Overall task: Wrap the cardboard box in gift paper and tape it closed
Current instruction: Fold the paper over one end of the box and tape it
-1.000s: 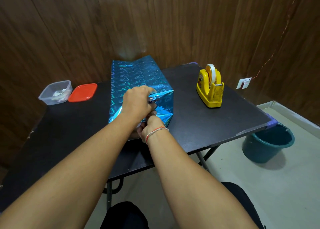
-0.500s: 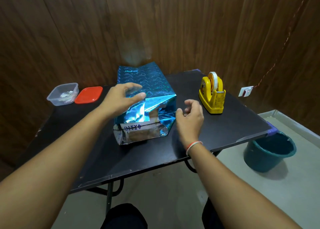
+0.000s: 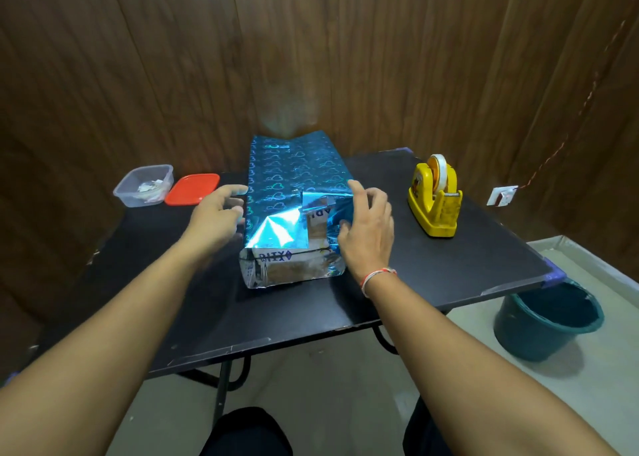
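Observation:
The box (image 3: 294, 179) lies lengthwise on the black table (image 3: 432, 265), covered in shiny blue gift paper with a heart pattern. Its near end is loose: a triangular blue flap (image 3: 276, 231) hangs over it, and bare cardboard with printed letters (image 3: 297, 265) shows below. My right hand (image 3: 370, 231) rests on the box's near right corner, fingers fairly straight along the paper and thumb on the crumpled right flap. My left hand (image 3: 218, 217) hovers at the box's left side with spread fingers, holding nothing. A yellow tape dispenser (image 3: 434, 200) stands to the right of the box.
A clear plastic container (image 3: 143, 186) and its red lid (image 3: 192, 189) sit at the table's far left. A teal bucket (image 3: 546, 321) stands on the floor below the table's right corner. Wood-panelled walls close in behind, with a white socket (image 3: 501, 194).
Both hands let go of the near-end fold, which sprang open. The right hand then came back onto the right corner. The left hand moved to the box's left side.

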